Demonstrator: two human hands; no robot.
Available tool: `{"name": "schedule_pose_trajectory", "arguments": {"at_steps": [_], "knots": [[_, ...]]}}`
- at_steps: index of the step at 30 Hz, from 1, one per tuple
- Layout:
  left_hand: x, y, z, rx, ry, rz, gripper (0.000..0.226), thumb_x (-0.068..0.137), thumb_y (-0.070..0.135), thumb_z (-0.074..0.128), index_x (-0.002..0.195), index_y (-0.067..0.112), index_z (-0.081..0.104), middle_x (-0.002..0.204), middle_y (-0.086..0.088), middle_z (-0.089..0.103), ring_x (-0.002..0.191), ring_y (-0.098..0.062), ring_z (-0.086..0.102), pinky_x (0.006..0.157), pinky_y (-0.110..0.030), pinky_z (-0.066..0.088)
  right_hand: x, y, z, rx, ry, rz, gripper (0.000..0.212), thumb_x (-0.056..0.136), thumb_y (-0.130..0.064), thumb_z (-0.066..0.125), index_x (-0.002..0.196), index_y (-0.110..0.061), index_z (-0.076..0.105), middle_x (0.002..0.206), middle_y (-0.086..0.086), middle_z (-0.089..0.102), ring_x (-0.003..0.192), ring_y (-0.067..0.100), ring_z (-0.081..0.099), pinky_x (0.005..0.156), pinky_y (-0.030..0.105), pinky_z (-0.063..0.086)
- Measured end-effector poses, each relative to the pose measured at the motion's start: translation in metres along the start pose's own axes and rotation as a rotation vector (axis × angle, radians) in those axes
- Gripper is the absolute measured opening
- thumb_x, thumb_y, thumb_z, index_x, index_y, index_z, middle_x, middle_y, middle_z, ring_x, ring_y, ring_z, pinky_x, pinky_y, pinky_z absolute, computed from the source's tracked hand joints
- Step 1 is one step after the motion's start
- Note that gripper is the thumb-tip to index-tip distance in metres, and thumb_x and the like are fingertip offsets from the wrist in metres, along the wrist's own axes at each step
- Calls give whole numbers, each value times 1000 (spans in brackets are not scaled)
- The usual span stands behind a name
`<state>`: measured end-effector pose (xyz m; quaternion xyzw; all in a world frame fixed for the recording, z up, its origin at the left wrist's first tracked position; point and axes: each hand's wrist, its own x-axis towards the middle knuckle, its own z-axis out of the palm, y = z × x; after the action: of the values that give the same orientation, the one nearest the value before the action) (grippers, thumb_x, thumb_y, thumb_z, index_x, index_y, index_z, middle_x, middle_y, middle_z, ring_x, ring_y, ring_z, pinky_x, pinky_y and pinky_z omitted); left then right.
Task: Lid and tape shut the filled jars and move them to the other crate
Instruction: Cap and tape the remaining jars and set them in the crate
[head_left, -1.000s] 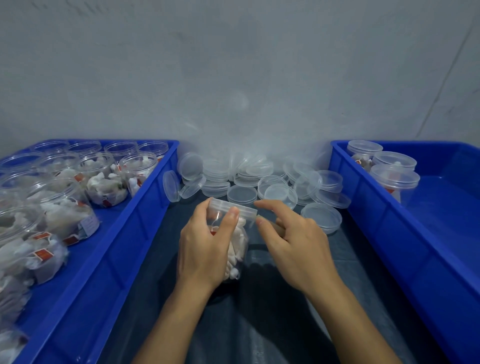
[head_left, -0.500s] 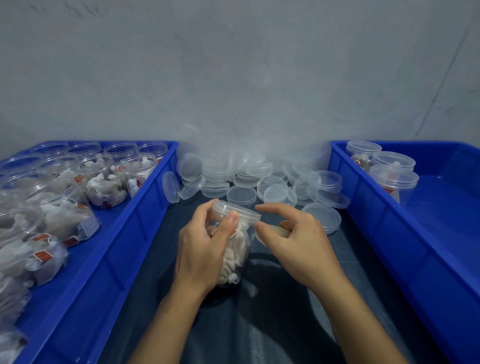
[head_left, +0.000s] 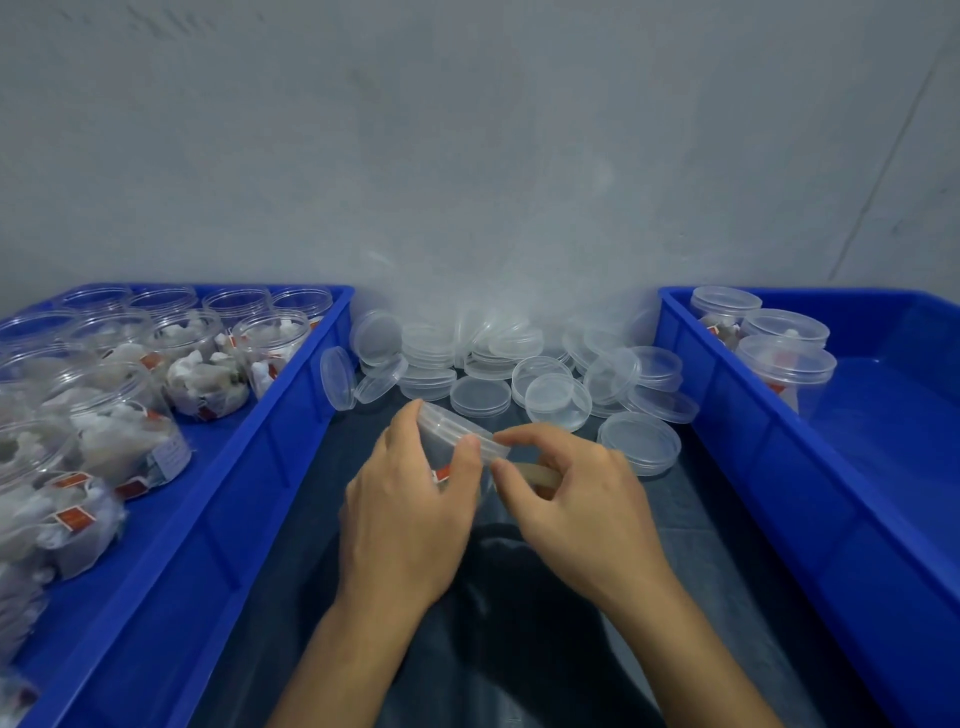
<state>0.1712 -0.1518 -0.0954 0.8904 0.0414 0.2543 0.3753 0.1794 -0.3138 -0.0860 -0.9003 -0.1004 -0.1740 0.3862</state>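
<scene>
A person's left hand (head_left: 410, 499) is gripping a clear, lidded plastic jar of white sachets (head_left: 457, 441), tilted above the dark-covered counter (head_left: 311, 519) between two blue plastic crates, while the right hand (head_left: 576, 499) is pinching a strip of pale tape (head_left: 537, 474) (its free end hard to make out) beside the lid's rim. Pressing the strip flat across the seam, jar held steady, should seal it best.
</scene>
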Motion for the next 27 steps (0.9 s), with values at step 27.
{"name": "schedule_pose_trajectory", "arguments": {"at_steps": [27], "knots": [[9, -11, -4, -372, -85, -93, 57, 79, 84, 48, 100, 34, 65, 94, 26, 72, 87, 2, 67, 70, -24, 45, -2, -5, 2, -280, -10, -140, 41, 97, -45, 39, 137, -52, 46, 77, -8, 69, 81, 24, 67, 71, 43, 53]]}}
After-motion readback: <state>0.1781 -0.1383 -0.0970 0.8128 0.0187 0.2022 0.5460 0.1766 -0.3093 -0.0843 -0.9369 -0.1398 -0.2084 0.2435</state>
